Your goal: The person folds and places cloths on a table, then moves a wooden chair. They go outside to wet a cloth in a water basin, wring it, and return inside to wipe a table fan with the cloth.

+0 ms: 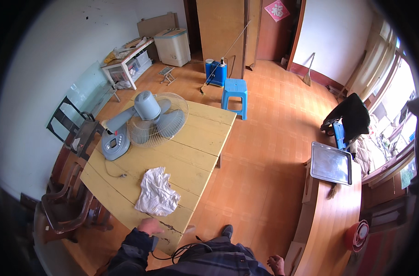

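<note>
My left hand (150, 226) hovers at the near edge of a yellow wooden table (192, 155), just below a crumpled white cloth (157, 193). Its fingers are blurred, and no held thing shows in it. A dark band with a small box sits at that wrist. To the right of my body hangs my right hand (276, 265), empty, its fingers loosely bent and apart, beside a wooden cabinet (328, 227). Farther back on the table, a grey-blue electric fan (147, 107) leans over with its wire cage towards the tabletop. Its power plug (123, 175) lies near the cloth.
A black cable (181, 250) loops at my waist. Beyond the table stand a blue plastic stool (235, 90) and a blue backpack sprayer (216, 72). Wooden chairs (66, 207) line the left side. The cabinet bears a metal tray (331, 163) and red nested bowls (356, 236).
</note>
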`<state>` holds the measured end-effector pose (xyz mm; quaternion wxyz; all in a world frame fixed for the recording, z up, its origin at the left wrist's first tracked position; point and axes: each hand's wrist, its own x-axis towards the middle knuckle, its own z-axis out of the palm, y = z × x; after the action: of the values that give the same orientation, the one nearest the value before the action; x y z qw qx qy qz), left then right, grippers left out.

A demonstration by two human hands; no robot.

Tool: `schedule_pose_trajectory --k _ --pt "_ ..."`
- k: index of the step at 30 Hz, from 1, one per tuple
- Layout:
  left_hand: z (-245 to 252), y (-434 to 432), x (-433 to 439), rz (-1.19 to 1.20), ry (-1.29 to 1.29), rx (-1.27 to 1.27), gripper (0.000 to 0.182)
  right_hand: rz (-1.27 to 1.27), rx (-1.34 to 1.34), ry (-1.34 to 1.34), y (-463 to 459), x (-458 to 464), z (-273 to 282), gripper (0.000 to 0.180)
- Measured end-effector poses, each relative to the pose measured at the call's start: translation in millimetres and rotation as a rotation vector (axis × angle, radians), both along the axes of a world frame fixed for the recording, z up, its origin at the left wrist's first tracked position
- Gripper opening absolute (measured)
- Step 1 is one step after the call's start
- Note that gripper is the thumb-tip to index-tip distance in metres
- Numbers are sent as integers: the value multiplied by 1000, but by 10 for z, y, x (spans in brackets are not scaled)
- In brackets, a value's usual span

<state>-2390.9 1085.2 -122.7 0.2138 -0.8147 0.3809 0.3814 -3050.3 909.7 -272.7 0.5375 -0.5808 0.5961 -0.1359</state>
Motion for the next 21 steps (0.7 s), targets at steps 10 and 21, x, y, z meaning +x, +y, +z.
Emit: schedule_pose_trajectory --k 10,21 --pt "307 -2752 -710 -6 182 -861 26 33 310 144 -881 -1224 -1404 11" --pt "-256 -5519 -660 101 254 -688 30 -200 320 -40 -4023 -306 -315 19"
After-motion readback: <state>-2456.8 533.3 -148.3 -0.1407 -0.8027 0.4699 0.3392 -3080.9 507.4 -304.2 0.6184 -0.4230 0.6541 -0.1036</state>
